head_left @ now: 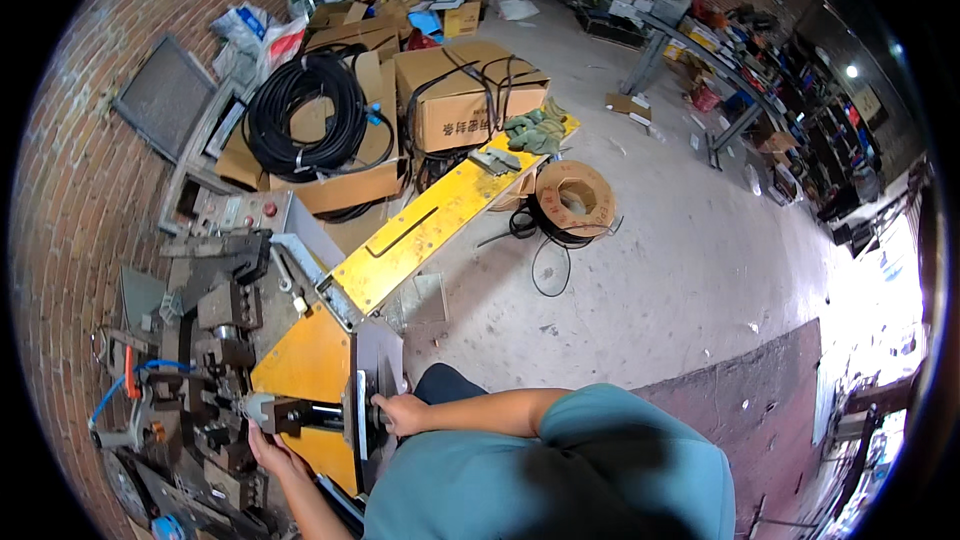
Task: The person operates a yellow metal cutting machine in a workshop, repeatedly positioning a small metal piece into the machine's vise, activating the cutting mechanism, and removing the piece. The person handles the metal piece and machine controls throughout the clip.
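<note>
My left hand (272, 452) reaches up to a small grey metal piece (260, 408) at the end of the machine's spindle. Its fingertips touch or nearly touch the underside of that piece; whether they grip it I cannot tell. My right hand (402, 414) is closed at the edge of a metal plate or wheel (364, 405) on the near side of the machine. What its fingers hold there is too small to make out. Between the hands lies a dark block (292, 414) with a shiny rod, set over the yellow machine top (310, 350).
A long yellow arm (420, 225) runs out from the machine, with green gloves (537, 130) at its far end. Beside it stands a cardboard cable reel (575, 200). A black hose coil (305, 115) and cardboard boxes (470, 90) lie behind. A control box (245, 210) sits left.
</note>
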{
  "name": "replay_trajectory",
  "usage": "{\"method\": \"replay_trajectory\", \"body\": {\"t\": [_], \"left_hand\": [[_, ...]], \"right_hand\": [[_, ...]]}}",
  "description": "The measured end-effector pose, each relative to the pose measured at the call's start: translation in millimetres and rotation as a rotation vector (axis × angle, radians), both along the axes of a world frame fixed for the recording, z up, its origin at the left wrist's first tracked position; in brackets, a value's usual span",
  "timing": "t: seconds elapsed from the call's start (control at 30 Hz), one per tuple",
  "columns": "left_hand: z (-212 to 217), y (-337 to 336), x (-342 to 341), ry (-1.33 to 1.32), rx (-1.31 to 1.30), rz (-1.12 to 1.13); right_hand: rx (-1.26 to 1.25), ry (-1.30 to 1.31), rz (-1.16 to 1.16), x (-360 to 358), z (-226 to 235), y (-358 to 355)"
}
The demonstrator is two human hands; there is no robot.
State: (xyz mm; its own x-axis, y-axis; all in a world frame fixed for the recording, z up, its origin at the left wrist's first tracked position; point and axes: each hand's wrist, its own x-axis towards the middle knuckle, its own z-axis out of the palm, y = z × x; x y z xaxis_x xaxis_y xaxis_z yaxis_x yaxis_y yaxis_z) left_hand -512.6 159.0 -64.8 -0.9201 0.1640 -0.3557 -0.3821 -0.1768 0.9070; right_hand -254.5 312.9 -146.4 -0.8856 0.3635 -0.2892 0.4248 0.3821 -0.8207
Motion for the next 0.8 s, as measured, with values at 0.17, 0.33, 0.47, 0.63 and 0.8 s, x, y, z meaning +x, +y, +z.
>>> {"method": "replay_trajectory", "body": {"t": [0.17, 0.33, 0.47, 0.63, 0.8], "left_hand": [[1.5, 5.9, 0.9, -0.004, -0.002, -0.061], [13.7, 14.0, 6.9, -0.033, 0.007, -0.038], [5.3, 7.5, -0.3, -0.054, 0.103, -0.063], [-11.0, -6.0, -27.8, -0.143, 0.175, -0.176], [-11.6, -9.2, -32.0, -0.158, 0.126, -0.241]], "right_hand": [[-0.938, -0.041, -0.014, -6.8, -37.4, 20.8], [-0.208, -0.015, -0.027, -5.2, -40.1, 6.0], [0.104, -0.032, -0.108, 2.2, -9.9, -10.8], [0.113, -0.017, -0.106, 2.2, -4.5, -8.6], [0.107, -0.013, -0.11, 4.3, -1.5, -8.4]]}}
